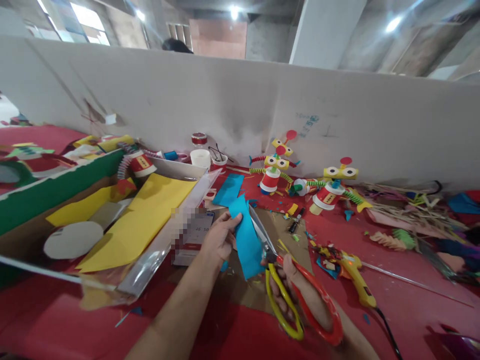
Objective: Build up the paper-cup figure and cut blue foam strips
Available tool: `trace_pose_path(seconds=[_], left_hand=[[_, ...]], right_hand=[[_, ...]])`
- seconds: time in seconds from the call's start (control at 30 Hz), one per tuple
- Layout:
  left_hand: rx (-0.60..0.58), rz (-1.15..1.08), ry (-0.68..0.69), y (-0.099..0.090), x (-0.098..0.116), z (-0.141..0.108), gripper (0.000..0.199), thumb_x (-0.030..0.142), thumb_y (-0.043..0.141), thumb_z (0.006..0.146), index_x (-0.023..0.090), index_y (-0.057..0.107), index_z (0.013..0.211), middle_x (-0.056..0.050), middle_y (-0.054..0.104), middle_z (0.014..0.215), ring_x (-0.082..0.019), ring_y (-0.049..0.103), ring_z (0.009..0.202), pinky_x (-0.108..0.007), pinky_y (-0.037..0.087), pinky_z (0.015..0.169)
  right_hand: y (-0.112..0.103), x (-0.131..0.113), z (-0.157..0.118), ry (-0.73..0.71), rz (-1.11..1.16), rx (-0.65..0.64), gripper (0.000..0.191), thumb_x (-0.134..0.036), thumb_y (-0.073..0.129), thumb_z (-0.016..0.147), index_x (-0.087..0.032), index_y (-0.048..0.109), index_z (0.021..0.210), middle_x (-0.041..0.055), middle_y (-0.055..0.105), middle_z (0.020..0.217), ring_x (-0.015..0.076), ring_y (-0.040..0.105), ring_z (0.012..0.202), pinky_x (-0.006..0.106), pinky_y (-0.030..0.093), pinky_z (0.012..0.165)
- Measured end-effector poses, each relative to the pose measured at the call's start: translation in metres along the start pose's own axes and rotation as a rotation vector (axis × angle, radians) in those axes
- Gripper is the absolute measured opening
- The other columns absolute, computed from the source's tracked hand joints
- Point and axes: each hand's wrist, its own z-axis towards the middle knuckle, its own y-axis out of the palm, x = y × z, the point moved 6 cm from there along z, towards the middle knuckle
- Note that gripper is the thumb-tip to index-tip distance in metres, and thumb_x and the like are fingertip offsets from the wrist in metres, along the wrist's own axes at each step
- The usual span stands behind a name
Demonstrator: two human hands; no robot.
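Note:
My left hand (222, 235) pinches a blue paper strip (245, 240) by its left edge, thumb on its face. The strip hangs over a brown cardboard sheet. In my right hand (292, 285) are scissors (315, 305) with one red and one yellow handle loop, my fingers through them. Their blades point up and away, along the right edge of the blue strip, and look parted. A second blue piece (229, 190) lies flat just beyond the strip.
At the left is a green-sided box (60, 192) with yellow paper (150, 215) and a white disc (74, 240). Paper-cup figures (328, 195) stand by the white partition (168, 100). A yellow glue gun (356, 280) lies right, with coloured scraps beyond. A phone (198, 227) lies beside my left hand.

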Motion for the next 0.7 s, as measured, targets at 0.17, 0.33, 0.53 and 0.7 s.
trace_pose_path(seconds=[0.17, 0.33, 0.53, 0.7], left_hand=[[-0.007, -0.021, 0.036, -0.004, -0.001, 0.004, 0.031, 0.013, 0.080, 0.055, 0.017, 0.059, 0.078, 0.002, 0.066, 0.064, -0.011, 0.061, 0.054, -0.024, 0.052, 0.058], [0.006, -0.002, 0.142, -0.006, 0.006, 0.006, 0.034, 0.012, 0.082, 0.051, 0.017, 0.058, 0.075, 0.002, 0.067, 0.068, -0.010, 0.062, 0.059, -0.021, 0.051, 0.060], [0.095, 0.275, 0.308, -0.008, 0.012, -0.001, 0.049, 0.020, 0.078, 0.059, 0.024, 0.057, 0.103, 0.002, 0.066, 0.077, -0.010, 0.061, 0.064, -0.018, 0.046, 0.056], [0.018, 0.507, 0.267, -0.004, -0.001, 0.002, 0.038, 0.022, 0.071, 0.062, 0.019, 0.064, 0.099, 0.000, 0.065, 0.070, -0.014, 0.060, 0.062, -0.023, 0.047, 0.058]], right_hand=[[0.000, -0.002, 0.001, -0.002, 0.025, -0.003, 0.033, -0.034, 0.054, 0.089, -0.016, 0.054, 0.116, 0.0076, 0.057, 0.115, 0.0195, 0.059, 0.097, 0.040, 0.052, 0.080], [-0.007, -0.008, 0.002, -0.007, 0.034, -0.001, 0.035, -0.035, 0.054, 0.088, -0.017, 0.053, 0.118, 0.0082, 0.056, 0.118, 0.0206, 0.058, 0.099, 0.041, 0.051, 0.082], [-0.008, -0.007, 0.002, -0.023, 0.055, 0.022, 0.034, -0.035, 0.054, 0.089, -0.017, 0.054, 0.117, 0.0079, 0.056, 0.117, 0.0203, 0.058, 0.099, 0.041, 0.051, 0.082], [-0.005, -0.008, 0.003, -0.029, 0.071, 0.026, 0.034, -0.034, 0.054, 0.089, -0.017, 0.053, 0.117, 0.0082, 0.056, 0.117, 0.0202, 0.058, 0.099, 0.041, 0.051, 0.082]])
